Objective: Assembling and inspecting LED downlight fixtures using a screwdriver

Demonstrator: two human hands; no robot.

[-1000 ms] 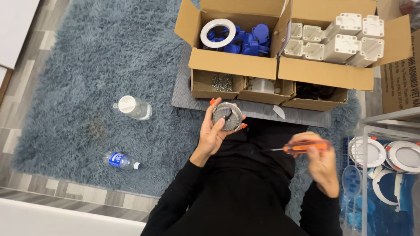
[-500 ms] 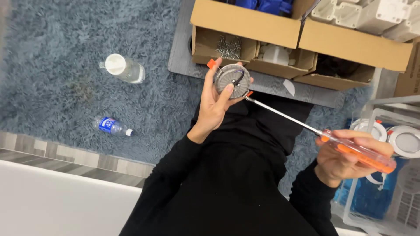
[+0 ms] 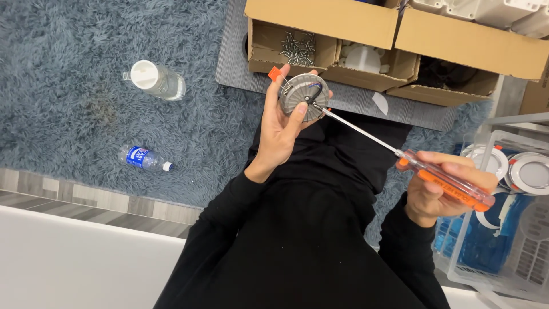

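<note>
Screwdriver (image 3: 400, 153) tip now sits on the back of the round metal light fitting (image 3: 304, 97); a second ago it was held away near the lap, so screw driving looks underway. Left hand (image 3: 280, 123) clamps the fitting above the lap, right hand (image 3: 443, 189) wraps the orange handle, hands well apart.

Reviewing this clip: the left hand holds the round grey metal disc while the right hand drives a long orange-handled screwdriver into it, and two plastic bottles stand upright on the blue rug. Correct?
Not quite. The head view shows both plastic bottles lying on their sides on the blue rug, not standing. The rest holds.
</note>
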